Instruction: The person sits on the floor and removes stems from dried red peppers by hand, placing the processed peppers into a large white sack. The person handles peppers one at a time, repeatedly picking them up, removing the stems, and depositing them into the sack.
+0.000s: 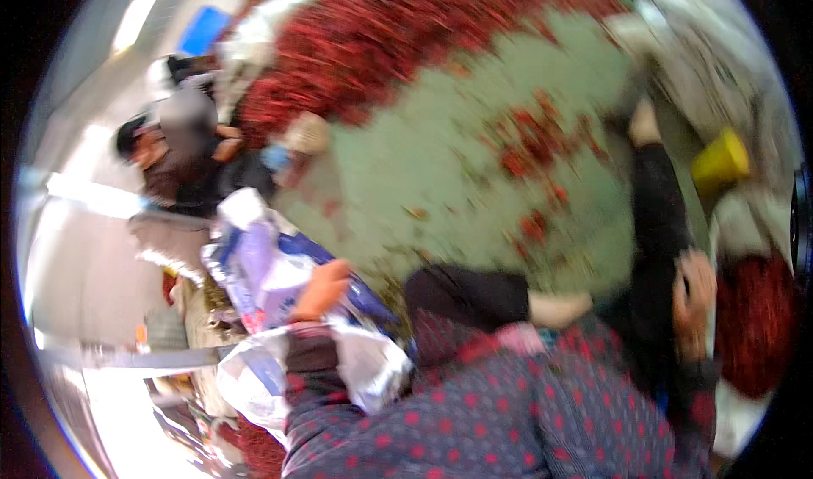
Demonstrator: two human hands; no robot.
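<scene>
My left hand [322, 290], in an orange glove, is over a white and purple plastic bag [273, 288] at my left side. Blur hides whether its fingers grip the bag. On the other side, my bare right hand [694, 286] lies by the knee of my dark trouser leg [660, 212], with a gap between thumb and fingers and nothing seen in it. Close to that hand stands a white sack [730, 228] filled with red chili peppers [756, 326]. Loose chili peppers [530, 139] are scattered over the green floor [394, 180] before me.
A large heap of red chili peppers [381, 40] spreads across the far floor. At the left sits another person [184, 155] by the heap. A yellow container [721, 161] lies near pale sacks [718, 79] at right. Beyond the person is a blue object [204, 31].
</scene>
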